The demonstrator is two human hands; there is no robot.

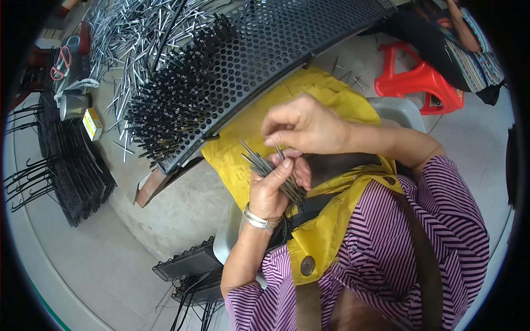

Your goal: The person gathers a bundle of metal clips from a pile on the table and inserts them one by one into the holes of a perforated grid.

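Observation:
My left hand is closed around a bundle of thin grey metal rods, thumb laid across them, the rods slanting up to the left. My right hand hovers just above, its thumb and fingertips pinched together. A single rod rises from the bundle to that pinch and appears gripped there. Beyond both hands stands a tilted black perforated panel with rows of holes. Its left part is densely filled with upright black pieces. A yellow apron lies under my hands.
A heap of loose metal rods spreads behind the panel. Black hooked racks stand at left, near a metal cup and a small yellow box. A red stool and another person's arm are at far right.

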